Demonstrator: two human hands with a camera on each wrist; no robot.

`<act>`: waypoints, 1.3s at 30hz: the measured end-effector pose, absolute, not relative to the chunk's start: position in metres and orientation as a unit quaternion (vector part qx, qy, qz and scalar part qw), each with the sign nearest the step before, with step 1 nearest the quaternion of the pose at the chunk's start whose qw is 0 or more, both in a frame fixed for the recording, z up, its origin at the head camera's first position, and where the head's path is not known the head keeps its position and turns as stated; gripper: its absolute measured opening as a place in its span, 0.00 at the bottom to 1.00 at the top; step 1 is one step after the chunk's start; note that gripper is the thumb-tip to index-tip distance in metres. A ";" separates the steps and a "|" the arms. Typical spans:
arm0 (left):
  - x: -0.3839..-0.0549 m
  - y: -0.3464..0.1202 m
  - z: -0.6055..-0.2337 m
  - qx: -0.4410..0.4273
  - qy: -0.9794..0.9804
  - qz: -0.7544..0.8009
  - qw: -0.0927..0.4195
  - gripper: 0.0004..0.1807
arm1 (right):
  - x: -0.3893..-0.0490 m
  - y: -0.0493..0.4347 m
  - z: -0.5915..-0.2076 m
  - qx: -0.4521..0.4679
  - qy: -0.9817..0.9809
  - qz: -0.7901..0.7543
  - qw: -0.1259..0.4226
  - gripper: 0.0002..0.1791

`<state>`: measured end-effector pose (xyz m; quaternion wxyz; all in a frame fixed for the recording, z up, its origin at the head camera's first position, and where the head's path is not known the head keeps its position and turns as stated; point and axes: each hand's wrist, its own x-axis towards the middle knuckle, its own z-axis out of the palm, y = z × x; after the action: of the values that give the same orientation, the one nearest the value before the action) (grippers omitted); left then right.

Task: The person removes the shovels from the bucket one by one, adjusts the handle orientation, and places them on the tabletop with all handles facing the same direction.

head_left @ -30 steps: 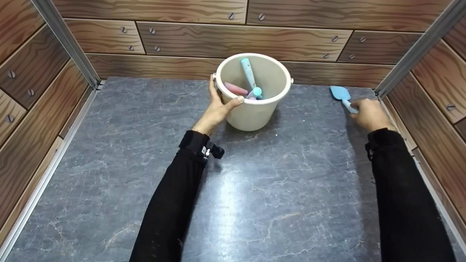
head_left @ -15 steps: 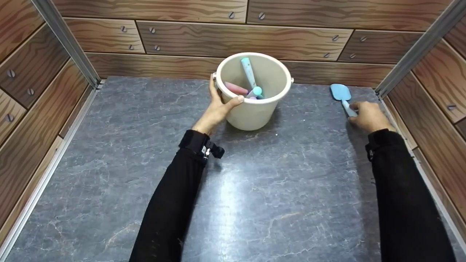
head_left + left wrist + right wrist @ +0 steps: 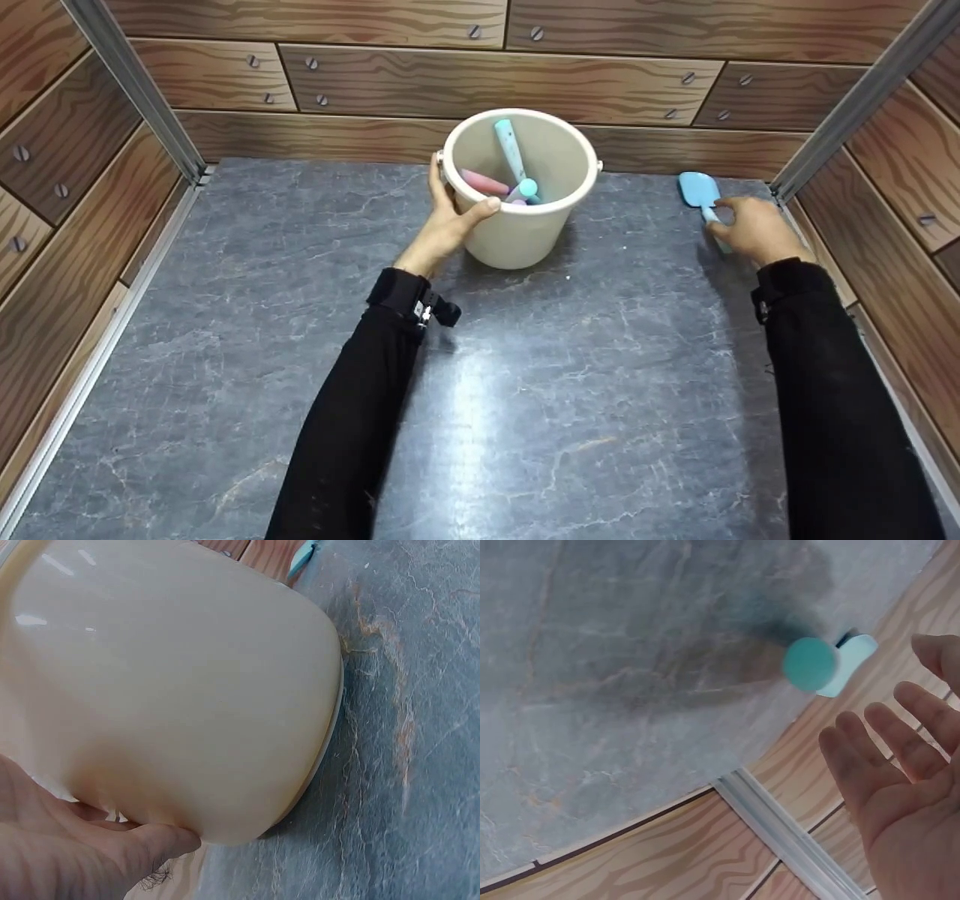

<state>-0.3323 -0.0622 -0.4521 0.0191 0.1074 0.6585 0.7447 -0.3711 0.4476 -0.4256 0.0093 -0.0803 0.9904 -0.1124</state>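
A cream bucket (image 3: 517, 240) stands upright near the back wall. My left hand (image 3: 446, 225) holds its left side, thumb at the front of the rim; in the left wrist view the fingers (image 3: 161, 840) lie against the outer wall. Inside lean a light-blue handle (image 3: 510, 150), a pink piece (image 3: 484, 181) and a purple piece with a turquoise end (image 3: 528, 189). At the far right lies a light-blue toy shovel (image 3: 699, 189). My right hand (image 3: 757, 229) hovers beside its handle; the right wrist view shows its fingers spread, apart from the shovel's round turquoise handle end (image 3: 810, 664).
Wood-patterned walls (image 3: 390, 86) bound the back and both sides, with metal corner strips (image 3: 847, 112). Grey marbled floor (image 3: 585, 390) stretches in front of the bucket and between it and the shovel. The right wall stands close beside my right hand.
My right hand has let go of the shovel's handle and lifted slightly, its fingers opening. Before that, the shovel turned a little straighter. The left hand and bucket have stayed in place.
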 end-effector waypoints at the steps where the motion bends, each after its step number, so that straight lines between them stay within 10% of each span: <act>1: -0.332 -0.062 -0.452 0.107 0.659 0.744 0.018 0.85 | -0.371 0.447 -0.424 -0.082 0.990 -0.111 0.013 0.31; 39: -0.332 -0.061 -0.453 0.106 0.662 0.742 0.010 0.83 | -0.367 0.351 -0.344 -0.147 0.976 -0.163 -0.011 0.44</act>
<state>-0.3323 -0.0608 -0.4529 0.0105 0.1060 0.6620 0.7419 -0.3673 0.3514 -0.3437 -0.0106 -0.1469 0.9756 -0.1626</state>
